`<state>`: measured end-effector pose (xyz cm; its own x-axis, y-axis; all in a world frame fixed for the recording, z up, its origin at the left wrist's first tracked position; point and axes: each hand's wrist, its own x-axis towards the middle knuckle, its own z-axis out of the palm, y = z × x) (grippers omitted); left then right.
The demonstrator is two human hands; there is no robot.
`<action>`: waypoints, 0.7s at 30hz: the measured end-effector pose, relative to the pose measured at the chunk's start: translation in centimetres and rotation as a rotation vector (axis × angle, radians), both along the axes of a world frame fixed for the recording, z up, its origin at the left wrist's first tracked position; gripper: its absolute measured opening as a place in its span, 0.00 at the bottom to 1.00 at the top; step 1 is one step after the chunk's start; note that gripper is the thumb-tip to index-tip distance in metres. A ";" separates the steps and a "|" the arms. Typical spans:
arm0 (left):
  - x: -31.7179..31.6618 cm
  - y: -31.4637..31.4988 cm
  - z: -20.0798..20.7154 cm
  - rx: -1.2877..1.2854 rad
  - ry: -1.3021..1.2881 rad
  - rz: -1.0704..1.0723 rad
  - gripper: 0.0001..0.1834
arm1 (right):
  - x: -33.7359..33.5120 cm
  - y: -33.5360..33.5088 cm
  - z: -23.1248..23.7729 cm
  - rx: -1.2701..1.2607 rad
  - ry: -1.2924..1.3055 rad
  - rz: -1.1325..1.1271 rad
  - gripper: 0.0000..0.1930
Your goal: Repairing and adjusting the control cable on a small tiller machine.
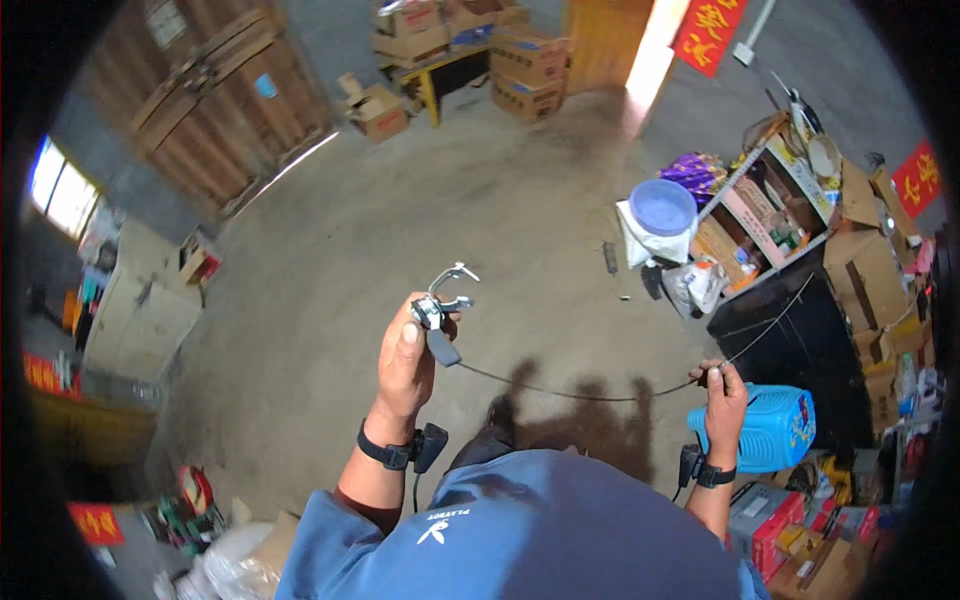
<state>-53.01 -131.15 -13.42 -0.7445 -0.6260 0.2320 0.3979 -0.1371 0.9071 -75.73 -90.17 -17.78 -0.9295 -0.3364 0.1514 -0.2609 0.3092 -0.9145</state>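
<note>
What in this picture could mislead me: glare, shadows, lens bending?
All in the head view: the window is blown out; the dark cable crosses a shadow on the floor, so contrast looks lower there; fisheye bending shows near the rim and corners go black; the metal fitting in the left hand shows bright highlights.

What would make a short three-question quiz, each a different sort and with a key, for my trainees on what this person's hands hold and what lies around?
1. Multiple choice: what does the left hand hold?
A) a ceramic cup
B) a metal fitting with curved arms
C) a hammer

2. True or false: the fingers of the right hand are on a thin dark cable.

3. Fill in the colour: the round basin, toward the right of the picture, is ____.

Key: 1. B; 2. true; 3. blue.
</note>
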 end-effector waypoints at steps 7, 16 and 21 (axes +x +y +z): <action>-27.3 -11.5 1.2 -0.194 -0.150 -0.213 0.37 | -20.4 -9.9 -5.2 -0.187 -0.143 -0.086 0.12; -61.6 -25.1 3.8 -0.408 -0.304 -0.331 0.35 | -56.4 -36.2 -1.8 -0.243 -0.364 0.288 0.11; -79.1 -30.9 7.2 -0.577 -0.431 -0.560 0.38 | -71.9 -50.7 7.9 -0.127 -0.290 0.608 0.14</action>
<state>-132.10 -162.06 -6.20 -0.9994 -0.0204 0.0278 0.0201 0.3131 0.9495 -147.63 -140.82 -9.85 -0.5901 -0.8073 -0.0023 -0.0935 0.0711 -0.9931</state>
